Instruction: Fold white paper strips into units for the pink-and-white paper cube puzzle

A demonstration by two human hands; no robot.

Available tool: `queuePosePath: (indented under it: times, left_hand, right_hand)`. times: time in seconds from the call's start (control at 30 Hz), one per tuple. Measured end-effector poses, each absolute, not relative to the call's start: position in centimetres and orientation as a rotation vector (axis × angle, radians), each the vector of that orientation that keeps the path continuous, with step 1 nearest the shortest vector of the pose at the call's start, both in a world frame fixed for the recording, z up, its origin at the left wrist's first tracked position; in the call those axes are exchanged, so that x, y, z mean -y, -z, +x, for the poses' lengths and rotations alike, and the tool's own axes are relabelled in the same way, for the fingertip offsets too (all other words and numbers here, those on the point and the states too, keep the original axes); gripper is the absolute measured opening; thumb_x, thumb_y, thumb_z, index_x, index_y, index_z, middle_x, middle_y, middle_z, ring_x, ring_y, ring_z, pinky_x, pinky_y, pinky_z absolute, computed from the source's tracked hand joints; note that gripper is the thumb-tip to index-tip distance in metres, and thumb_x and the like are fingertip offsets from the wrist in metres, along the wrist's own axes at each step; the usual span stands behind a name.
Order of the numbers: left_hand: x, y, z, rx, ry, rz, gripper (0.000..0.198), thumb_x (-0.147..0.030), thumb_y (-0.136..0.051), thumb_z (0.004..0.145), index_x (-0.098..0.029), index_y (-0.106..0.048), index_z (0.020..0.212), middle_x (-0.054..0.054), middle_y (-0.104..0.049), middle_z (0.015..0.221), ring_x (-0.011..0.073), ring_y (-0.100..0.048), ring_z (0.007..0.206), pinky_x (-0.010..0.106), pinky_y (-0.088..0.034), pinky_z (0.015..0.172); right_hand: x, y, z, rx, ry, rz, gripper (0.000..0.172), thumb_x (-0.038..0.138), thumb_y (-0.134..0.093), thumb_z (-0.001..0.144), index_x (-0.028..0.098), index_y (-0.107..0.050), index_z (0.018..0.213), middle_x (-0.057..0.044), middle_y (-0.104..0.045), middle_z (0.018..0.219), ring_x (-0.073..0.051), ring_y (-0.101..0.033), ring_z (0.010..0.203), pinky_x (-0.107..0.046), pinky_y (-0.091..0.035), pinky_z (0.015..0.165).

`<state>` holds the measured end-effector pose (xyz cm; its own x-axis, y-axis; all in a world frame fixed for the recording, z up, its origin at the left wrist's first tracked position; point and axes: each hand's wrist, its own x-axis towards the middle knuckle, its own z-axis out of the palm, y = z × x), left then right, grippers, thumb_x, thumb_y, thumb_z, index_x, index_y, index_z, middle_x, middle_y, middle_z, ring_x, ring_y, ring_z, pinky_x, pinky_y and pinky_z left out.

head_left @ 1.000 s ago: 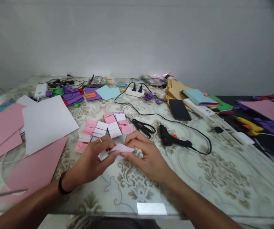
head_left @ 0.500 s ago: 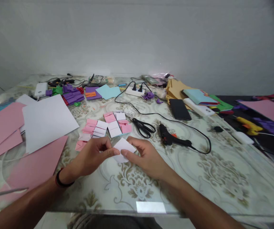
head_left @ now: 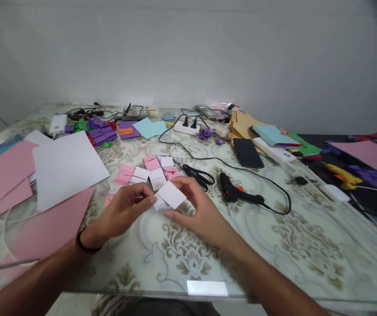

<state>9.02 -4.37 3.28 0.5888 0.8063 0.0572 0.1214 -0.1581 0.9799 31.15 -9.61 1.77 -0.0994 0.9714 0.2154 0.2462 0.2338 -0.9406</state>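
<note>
My left hand (head_left: 127,210) pinches a small folded white paper square (head_left: 172,194) at its left corner, between thumb and fingertips. One flap of the paper stands partly unfolded above the other. My right hand (head_left: 201,210) is open around its right side, thumb apart from the sheet; the fingers pass behind the paper's edge, and whether they touch it I cannot tell. Just beyond my hands lie several folded white paper pieces (head_left: 139,174) and pink folded pieces (head_left: 125,174). Black-handled scissors (head_left: 199,175) rest beyond my right hand.
A black glue gun (head_left: 237,191) with its cord lies to the right. White sheets (head_left: 70,166) and pink sheets (head_left: 53,224) cover the left. Farther back are a power strip (head_left: 186,127), purple paper pieces (head_left: 100,133), a black phone (head_left: 248,152) and tan paper (head_left: 244,124).
The white paper has gone from closed to partly unfolded, its flap lifted. My right thumb has come off it, and the right fingers have spread. My left hand still pinches it.
</note>
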Motion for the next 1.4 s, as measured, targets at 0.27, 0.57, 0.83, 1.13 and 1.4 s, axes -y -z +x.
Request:
queuePosePath:
  times: [0.27, 0.57, 0.83, 1.13, 1.4]
  left_hand:
    - [4.3, -3.1, 9.4, -0.88, -0.683, 1.596, 0.027, -0.038, -0.062, 0.097, -0.018, -0.06, 0.079, -0.003, -0.053, 0.066, 0.012, -0.049, 0.062, 0.027, -0.035, 0.06]
    - [4.6, -2.3, 9.8, -0.87, -0.806, 1.535, 0.022, -0.027, -0.063, 0.094, -0.018, -0.06, 0.074, 0.007, -0.07, 0.113, 0.0207, -0.064, 0.103, 0.03, -0.046, 0.083]
    - [4.9, -2.6, 9.8, -0.881, -0.755, 1.527, 0.025, -0.027, -0.063, 0.092, -0.019, -0.057, 0.069, 0.007, -0.077, 0.107, 0.0216, -0.068, 0.095, 0.031, -0.048, 0.08]
    - [4.9, -1.9, 9.8, -0.904, -0.801, 1.526, 0.014, -0.032, -0.07, 0.094, -0.021, -0.061, 0.096, 0.006, -0.07, 0.107, 0.02, -0.067, 0.1, 0.028, -0.051, 0.079]
    - [5.0, -1.6, 9.6, -0.85, -0.733, 1.645, 0.015, -0.029, -0.071, 0.094, -0.021, -0.069, 0.107, 0.002, -0.069, 0.093, 0.0145, -0.061, 0.081, 0.026, -0.048, 0.073]
  right_hand:
    - [9.3, -1.9, 31.4, 1.8, -0.627, -1.221, 0.014, 0.028, -0.063, 0.099, 0.02, -0.07, 0.109, -0.007, -0.073, 0.102, -0.022, -0.068, 0.091, -0.036, -0.054, 0.082]
    - [9.5, -1.5, 31.0, 1.792, -0.709, -1.217, 0.066, 0.019, -0.079, 0.083, 0.029, -0.05, 0.142, -0.011, -0.058, 0.141, -0.024, -0.066, 0.113, -0.042, -0.058, 0.096]
    - [9.7, -2.0, 31.1, 1.816, -0.574, -1.176, 0.025, 0.017, -0.061, 0.095, 0.022, -0.066, 0.119, -0.008, -0.071, 0.114, -0.019, -0.07, 0.095, -0.034, -0.059, 0.084]
    - [9.6, -2.0, 30.7, 1.739, -0.567, -1.24, 0.011, 0.021, -0.06, 0.098, 0.02, -0.071, 0.101, -0.004, -0.076, 0.089, -0.016, -0.07, 0.076, -0.027, -0.055, 0.065]
    - [9.7, -1.7, 30.8, 1.747, -0.524, -1.185, 0.019, 0.02, -0.063, 0.099, 0.022, -0.07, 0.116, -0.006, -0.074, 0.101, -0.015, -0.07, 0.078, -0.025, -0.057, 0.063]
